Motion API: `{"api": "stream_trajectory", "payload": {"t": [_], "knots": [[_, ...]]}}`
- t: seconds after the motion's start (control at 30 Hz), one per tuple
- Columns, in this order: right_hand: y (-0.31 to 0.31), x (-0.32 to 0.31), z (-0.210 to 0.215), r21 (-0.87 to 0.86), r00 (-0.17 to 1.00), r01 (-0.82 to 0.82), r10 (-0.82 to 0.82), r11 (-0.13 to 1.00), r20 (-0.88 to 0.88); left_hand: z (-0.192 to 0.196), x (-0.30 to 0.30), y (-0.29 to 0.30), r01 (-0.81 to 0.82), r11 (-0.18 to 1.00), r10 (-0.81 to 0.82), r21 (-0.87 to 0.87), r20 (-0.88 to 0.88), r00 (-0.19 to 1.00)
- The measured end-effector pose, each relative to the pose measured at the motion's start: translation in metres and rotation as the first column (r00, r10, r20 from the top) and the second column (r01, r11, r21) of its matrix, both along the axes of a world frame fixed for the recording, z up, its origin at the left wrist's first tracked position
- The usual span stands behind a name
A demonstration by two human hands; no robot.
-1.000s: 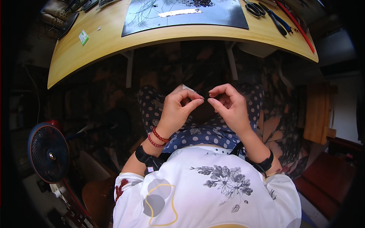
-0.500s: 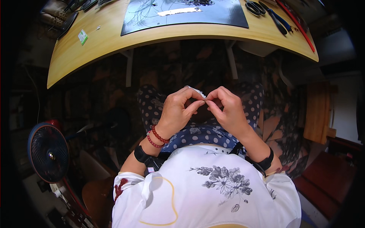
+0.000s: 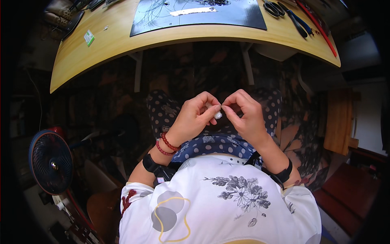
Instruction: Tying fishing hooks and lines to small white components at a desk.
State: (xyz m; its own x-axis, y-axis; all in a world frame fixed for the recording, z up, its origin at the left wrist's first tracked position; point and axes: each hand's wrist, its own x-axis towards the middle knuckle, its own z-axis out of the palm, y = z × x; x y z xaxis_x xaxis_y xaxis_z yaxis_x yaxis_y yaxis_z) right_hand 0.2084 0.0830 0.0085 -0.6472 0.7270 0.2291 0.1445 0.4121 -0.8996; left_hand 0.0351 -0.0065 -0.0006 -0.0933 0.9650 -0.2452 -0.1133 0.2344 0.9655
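Observation:
Over my lap, both hands meet at their fingertips. My left hand is closed around a small white wad, which looks soft, like cotton or crumpled tissue; it pokes out below the thumb tip. Thumb and index finger of my right hand are pinched together against the left fingertips. Whatever sits in that right pinch is too small to make out. Red bead bracelets circle my left wrist.
Ahead stands a wooden table bearing a dark mat with thin dark strands and a white strip. Scissors, blue-handled pliers and a red rod lie at the right. A fan stands at my left.
The white wad, earlier showing above the left fingers, now shows below the left thumb tip. Both hands have turned slightly; their fingertips stay together.

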Motion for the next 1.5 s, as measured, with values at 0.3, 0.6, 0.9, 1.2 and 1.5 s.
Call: {"api": "stream_trajectory", "payload": {"t": [0.3,0.6,0.9,1.2,1.5], "knots": [[0.007,0.001,0.002,0.106,0.996,0.086,-0.085,0.991,-0.021,0.002,-0.010,-0.005,0.083,0.995,-0.076,-0.062,0.116,0.990],[0.004,-0.002,0.004,0.143,0.999,0.044,-0.045,0.989,0.002,0.004,0.009,0.000,-0.272,0.936,0.311,0.222,-0.167,0.936],[0.006,0.000,0.002,0.311,0.999,0.035,-0.045,0.950,0.025,-0.004,0.004,0.001,-0.028,0.976,0.093,0.215,-0.298,0.950],[0.001,0.004,-0.001,0.081,0.995,0.078,-0.072,0.994,-0.071,-0.004,0.002,-0.004,-0.033,0.996,0.066,-0.088,0.397,0.916],[-0.003,0.005,-0.004,-0.066,0.980,0.137,-0.145,0.988,-0.139,0.000,0.006,-0.004,-0.057,0.998,0.063,-0.027,0.440,0.896]]}}
